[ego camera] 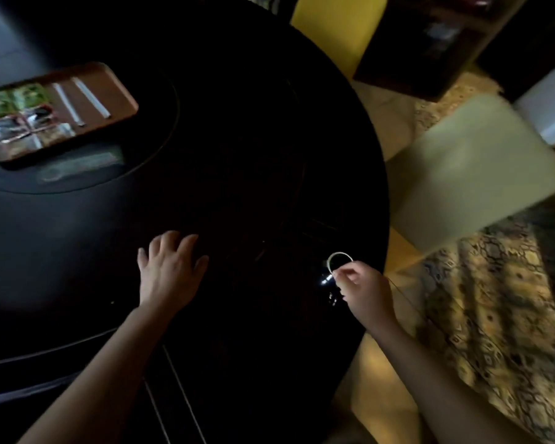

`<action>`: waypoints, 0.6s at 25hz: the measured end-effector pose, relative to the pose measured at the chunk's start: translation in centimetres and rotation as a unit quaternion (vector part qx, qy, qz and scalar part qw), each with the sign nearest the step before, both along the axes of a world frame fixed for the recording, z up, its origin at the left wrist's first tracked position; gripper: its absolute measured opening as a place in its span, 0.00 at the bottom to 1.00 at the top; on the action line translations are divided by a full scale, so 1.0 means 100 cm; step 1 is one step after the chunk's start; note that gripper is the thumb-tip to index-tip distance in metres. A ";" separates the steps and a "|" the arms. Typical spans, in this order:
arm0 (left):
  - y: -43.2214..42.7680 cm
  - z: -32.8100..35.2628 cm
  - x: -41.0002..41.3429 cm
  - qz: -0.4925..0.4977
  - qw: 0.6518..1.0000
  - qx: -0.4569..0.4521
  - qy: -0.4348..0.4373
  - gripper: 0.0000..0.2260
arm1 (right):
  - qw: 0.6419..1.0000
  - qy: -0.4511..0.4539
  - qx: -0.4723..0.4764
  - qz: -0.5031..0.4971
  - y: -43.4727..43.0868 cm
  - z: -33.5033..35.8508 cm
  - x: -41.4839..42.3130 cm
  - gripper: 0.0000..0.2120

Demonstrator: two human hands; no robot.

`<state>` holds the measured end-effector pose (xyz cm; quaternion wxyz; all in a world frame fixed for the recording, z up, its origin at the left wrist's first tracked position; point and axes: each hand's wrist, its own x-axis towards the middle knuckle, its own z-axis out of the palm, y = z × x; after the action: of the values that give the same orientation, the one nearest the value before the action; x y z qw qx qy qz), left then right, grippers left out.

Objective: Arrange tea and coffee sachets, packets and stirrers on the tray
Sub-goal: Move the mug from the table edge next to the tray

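Note:
A brown tray (pixel 116 91) sits at the far left of the round black table (pixel 237 155). Green and dark sachets (pixel 16 113) fill its left part, and two white stirrer sticks (pixel 77 97) lie side by side on its right part. My left hand (pixel 170 267) rests flat on the table, fingers spread, holding nothing. Near the table's right edge my right hand (pixel 362 286) pinches a small pale loop, like a rubber band (pixel 340 259), between thumb and fingers. Both hands are far from the tray.
A pale cushioned chair seat (pixel 474 174) stands right of the table, and a yellow chair (pixel 337 30) at the back. A patterned rug (pixel 500 315) covers the floor at right. Dark shelving (pixel 446 36) stands at the top right. The image is dim and blurred.

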<state>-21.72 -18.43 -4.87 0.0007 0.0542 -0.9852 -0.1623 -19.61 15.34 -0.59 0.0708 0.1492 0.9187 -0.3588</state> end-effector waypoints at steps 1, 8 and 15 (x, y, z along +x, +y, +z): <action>0.004 -0.002 -0.009 -0.002 1.000 -0.007 -0.014 0.23 | 0.999 0.002 0.022 -0.031 0.014 -0.003 0.006 0.05; 0.012 -0.024 -0.012 0.010 0.997 -0.031 -0.067 0.27 | 0.998 -0.014 0.037 -0.042 0.024 -0.023 0.037 0.16; 0.011 -0.031 0.000 0.008 0.998 -0.024 -0.051 0.28 | 0.995 0.031 0.091 -0.016 0.000 -0.052 0.041 0.12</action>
<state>-21.76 -17.30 -7.98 -0.0475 0.0700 -0.9871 -0.1360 -15.55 15.32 -5.74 0.0228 0.1588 0.9467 -0.2792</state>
